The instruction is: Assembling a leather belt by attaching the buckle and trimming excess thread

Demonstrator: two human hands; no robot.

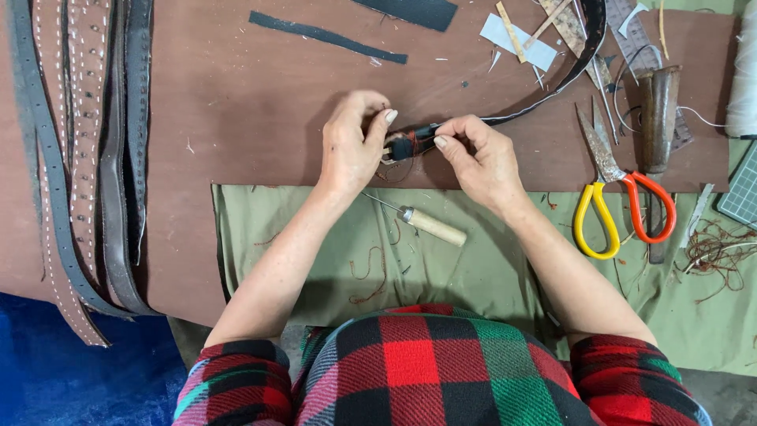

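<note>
A black leather strap (544, 99) curves from the upper right down to the middle of the brown work board (236, 118). My left hand (352, 146) pinches the strap's end with its metal buckle (394, 150). My right hand (481, 158) grips the strap just right of the buckle, fingertips pinched on a thin reddish-brown thread. The two hands nearly touch. An awl with a pale wooden handle (430, 225) lies loose on the green cloth (473, 268) just below them.
Several stitched leather straps (79, 158) lie along the left edge. Scissors with one yellow and one red-orange handle (619, 197) rest at right, beside a brown wooden tool (658, 118), a white thread spool (743, 71), thread scraps (717, 248), leather offcuts (327, 35) and paper bits at top.
</note>
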